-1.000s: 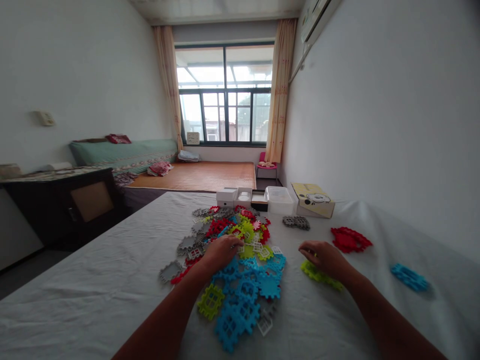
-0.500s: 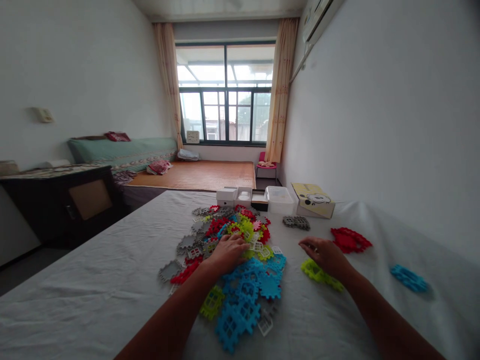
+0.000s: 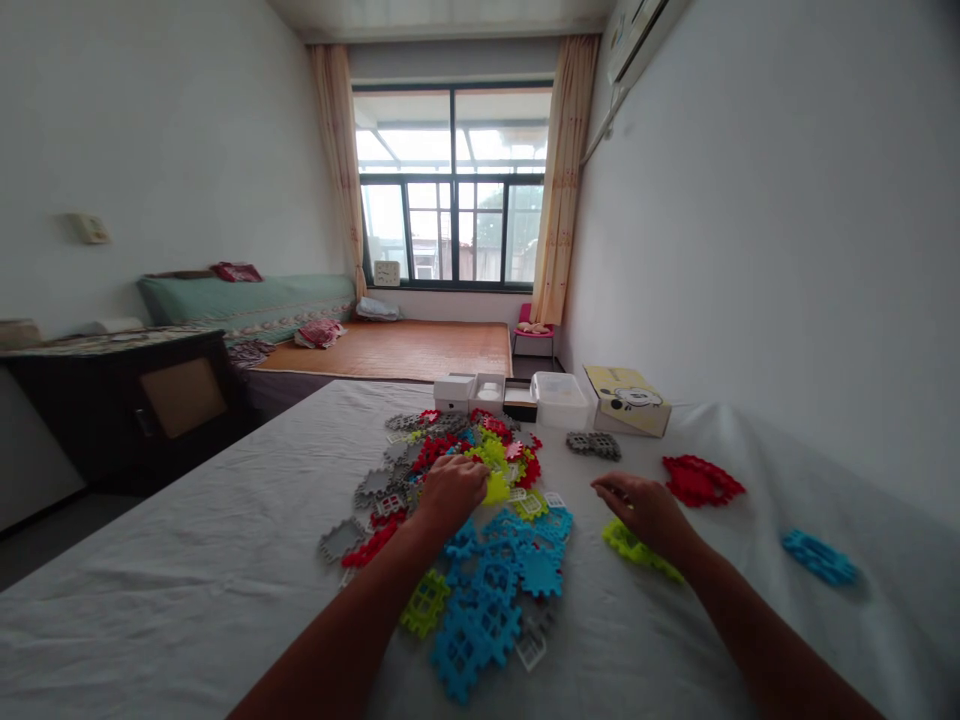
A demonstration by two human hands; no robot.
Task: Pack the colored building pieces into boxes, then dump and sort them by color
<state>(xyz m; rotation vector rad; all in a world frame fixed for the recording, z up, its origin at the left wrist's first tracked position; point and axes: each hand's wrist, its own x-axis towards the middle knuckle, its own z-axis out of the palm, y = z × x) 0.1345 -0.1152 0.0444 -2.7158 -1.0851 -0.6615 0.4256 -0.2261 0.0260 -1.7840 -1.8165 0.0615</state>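
Note:
My left hand [image 3: 454, 490] is over the middle of a heap of plastic gear-edged building pieces, its fingers closed on a yellow-green building piece [image 3: 496, 488]. Blue pieces [image 3: 499, 575] lie at the near side of the heap, with red pieces [image 3: 375, 540] and grey pieces [image 3: 343, 540] on its left. To the right of the heap hovers my right hand [image 3: 641, 505], fingers drawn together with no piece showing in them. Beneath it lies a group of yellow-green pieces [image 3: 637, 550], partly covered by the hand.
Farther right are a red stack [image 3: 701, 481] and a blue stack [image 3: 819, 557]; a grey pair [image 3: 592, 444] lies behind. Along the table's far edge stand small white boxes [image 3: 454, 393], a clear plastic tub [image 3: 560, 402] and a yellow carton [image 3: 630, 402]. White cloth [image 3: 247, 530] covers the table.
My left hand has risen slightly from lying spread on the heap and has closed on a yellow-green piece. My right hand has shifted a little to the left.

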